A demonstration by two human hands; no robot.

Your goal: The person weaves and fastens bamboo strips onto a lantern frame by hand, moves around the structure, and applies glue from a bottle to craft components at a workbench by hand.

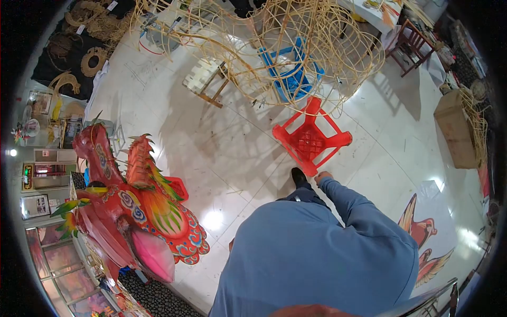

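My right hand (322,176) is closed at the near leg end of a red plastic stool (308,142). The stool has a lattice centre, with its four legs spread around it. Only a sliver of my left hand or wrist (231,244) shows at the left side of my blue shirt; its fingers are hidden. Beyond the red stool stands a blue plastic stool (292,79), partly behind a large frame of bent cane strips (248,58). A small wooden stool with a pale woven top (202,76) stands to the left of them.
A large painted red dragon head (119,206) fills the left side. At the right are a cardboard box (455,129), a dark wooden chair (411,46) and a sheet with painted winged figures (435,232). Coiled woven pieces (94,61) lie on black cloth at the upper left.
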